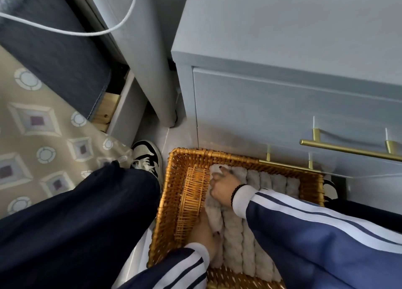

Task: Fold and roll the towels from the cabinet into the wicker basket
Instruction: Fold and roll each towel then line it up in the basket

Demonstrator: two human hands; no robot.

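Note:
A wicker basket (174,193) stands on the floor in front of the grey cabinet (282,106). Several rolled pale grey towels (239,241) lie side by side inside it. My right hand (221,186) reaches in from the right, fingers curled round the far end of the leftmost towel roll (214,212). My left hand (204,234) reaches in from below and holds the near end of that same roll, beside the bare strip of basket bottom at the left. My blue striped sleeves cover part of the towels.
The cabinet's drawers carry brass bar handles (348,149) just above the basket's far rim. My dark trouser leg (76,212) and sneaker (148,158) are left of the basket. A patterned bedcover (32,136) and a white cable (65,30) lie at the left.

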